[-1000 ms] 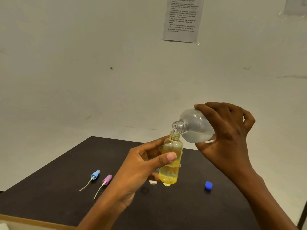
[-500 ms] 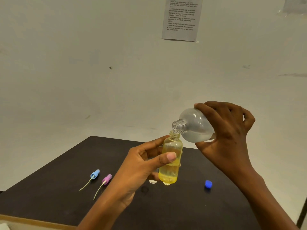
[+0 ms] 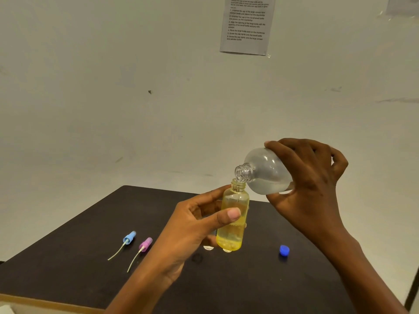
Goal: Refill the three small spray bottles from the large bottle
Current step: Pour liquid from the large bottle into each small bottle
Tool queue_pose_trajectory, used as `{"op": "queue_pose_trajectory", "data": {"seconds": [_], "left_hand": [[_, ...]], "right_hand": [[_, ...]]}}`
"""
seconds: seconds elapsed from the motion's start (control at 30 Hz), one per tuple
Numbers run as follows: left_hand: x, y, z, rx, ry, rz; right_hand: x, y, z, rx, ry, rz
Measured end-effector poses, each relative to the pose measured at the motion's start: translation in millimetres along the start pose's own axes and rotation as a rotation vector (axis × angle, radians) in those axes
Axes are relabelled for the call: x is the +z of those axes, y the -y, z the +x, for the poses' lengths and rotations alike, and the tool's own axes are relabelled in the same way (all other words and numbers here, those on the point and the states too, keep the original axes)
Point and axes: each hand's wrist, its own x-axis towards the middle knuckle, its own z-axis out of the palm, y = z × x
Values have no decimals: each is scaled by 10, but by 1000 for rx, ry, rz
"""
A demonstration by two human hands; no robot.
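While I pour: my right hand (image 3: pixel 308 189) wraps the big clear bottle (image 3: pixel 265 173), tipped, water inside.
Small bottle: yellow bottle (image 3: pixel 232 220) pinched in my left hand (image 3: pixel 192 230), above the dark counter (image 3: pixel 68 268), part full.
Lying flat: blue sprayer (image 3: pixel 129 237), pink sprayer (image 3: pixel 145 244), round blue cap (image 3: pixel 284 249).

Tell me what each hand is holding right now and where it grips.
Left hand grips the small yellow bottle around its middle; right hand holds the tilted large clear bottle around its body, behind the shoulder.

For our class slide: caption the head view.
Right hand tips large clear bottle into yellow bottle in left hand.
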Motion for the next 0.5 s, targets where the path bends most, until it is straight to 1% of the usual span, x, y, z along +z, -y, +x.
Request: {"op": "queue_pose_trajectory", "data": {"seconds": [0.5], "left_hand": [[-7,-15,0,26,24,3]], "right_hand": [[-3,1,18,5,3,-6]]}}
